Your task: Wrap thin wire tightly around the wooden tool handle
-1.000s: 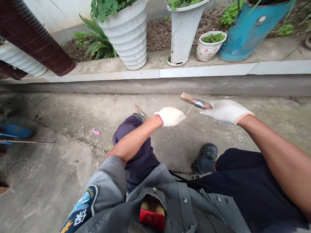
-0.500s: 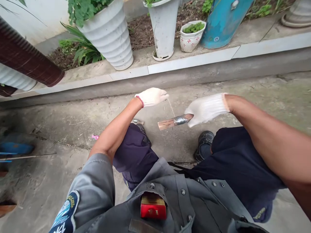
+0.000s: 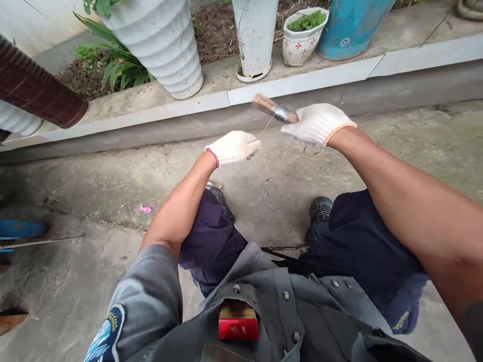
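Observation:
My right hand point(image 3: 320, 123), in a white knit glove, is closed around one end of a short wooden stick point(image 3: 263, 102). Shiny grey thread point(image 3: 280, 112) is wound about the stick's middle, and its free end tilts up to the left. From the winding a thin pale strand point(image 3: 266, 127) runs down to my left hand point(image 3: 234, 148), also gloved, which pinches it between the fingertips. Both hands are in the air above the concrete floor point(image 3: 271, 201). The palm side of the right glove is hidden.
Ahead runs a low tiled ledge point(image 3: 294, 86) bearing a ribbed white pot point(image 3: 162, 48), a tall white pot point(image 3: 256, 40), a small flowered pot point(image 3: 302, 42) and a blue container point(image 3: 350, 30). On the floor lies a small pink object point(image 3: 146, 208). A red box point(image 3: 238, 327) sits in my chest pocket.
My right hand has lifted the stick away from me, from below my left hand's level to above it. The left hand stays nearly in place, and the strand now slopes upward to the stick.

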Motion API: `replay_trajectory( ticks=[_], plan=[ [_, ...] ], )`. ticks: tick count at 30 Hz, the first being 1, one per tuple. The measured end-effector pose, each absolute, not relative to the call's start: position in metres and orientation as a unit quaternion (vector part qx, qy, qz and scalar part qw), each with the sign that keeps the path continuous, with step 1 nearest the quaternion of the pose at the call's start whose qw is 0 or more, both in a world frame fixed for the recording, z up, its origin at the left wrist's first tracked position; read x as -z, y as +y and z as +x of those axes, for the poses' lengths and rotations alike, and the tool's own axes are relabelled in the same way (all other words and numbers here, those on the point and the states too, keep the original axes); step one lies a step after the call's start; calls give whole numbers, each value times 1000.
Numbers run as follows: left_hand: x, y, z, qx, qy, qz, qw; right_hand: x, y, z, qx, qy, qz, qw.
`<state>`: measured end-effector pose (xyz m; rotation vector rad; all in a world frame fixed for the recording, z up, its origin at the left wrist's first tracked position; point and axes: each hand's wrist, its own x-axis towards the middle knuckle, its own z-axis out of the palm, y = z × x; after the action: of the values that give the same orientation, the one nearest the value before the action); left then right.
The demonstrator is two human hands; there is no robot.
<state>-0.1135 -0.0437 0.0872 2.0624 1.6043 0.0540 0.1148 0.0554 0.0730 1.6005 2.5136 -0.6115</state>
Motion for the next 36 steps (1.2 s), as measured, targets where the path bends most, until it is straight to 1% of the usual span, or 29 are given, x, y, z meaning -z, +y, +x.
replay_trajectory(
  ticks=[5,7,9,12,14,18,20,21,24,25,27,29,31,33,36],
  plan=[
    [-81,-46,-124,-52,594,741,309,-95,25,120,418,803,423,-45],
    [-75,-44,-132,-62,594,738,314,-102,16,123,467,800,373,-46],
    [-70,-41,-138,-71,590,743,308,-103,11,126,494,804,330,10],
    [-64,-37,-141,-84,586,755,284,-92,6,129,509,799,277,159],
    [-63,-35,-138,-79,587,758,273,-80,3,130,511,783,261,239],
    [-65,-36,-127,-52,598,759,253,-63,0,133,480,772,275,314],
    [-66,-36,-121,-45,605,758,239,-58,2,132,420,787,300,339],
    [-67,-36,-119,-40,608,757,235,-56,4,131,369,802,318,346],
    [-68,-35,-111,-10,615,750,243,-47,17,124,195,843,387,318],
    [-69,-35,-109,0,615,748,251,-45,24,122,157,845,417,296],
    [-71,-37,-104,10,614,742,270,-43,37,119,132,833,479,242],
    [-75,-40,-100,9,611,738,287,-46,49,120,143,822,519,184],
    [-80,-44,-98,1,604,740,296,-52,57,123,163,825,525,132],
    [-83,-46,-98,-15,597,743,302,-58,59,127,218,821,518,98],
    [-85,-43,-103,-42,594,741,311,-64,51,133,332,798,503,35]
  ],
)
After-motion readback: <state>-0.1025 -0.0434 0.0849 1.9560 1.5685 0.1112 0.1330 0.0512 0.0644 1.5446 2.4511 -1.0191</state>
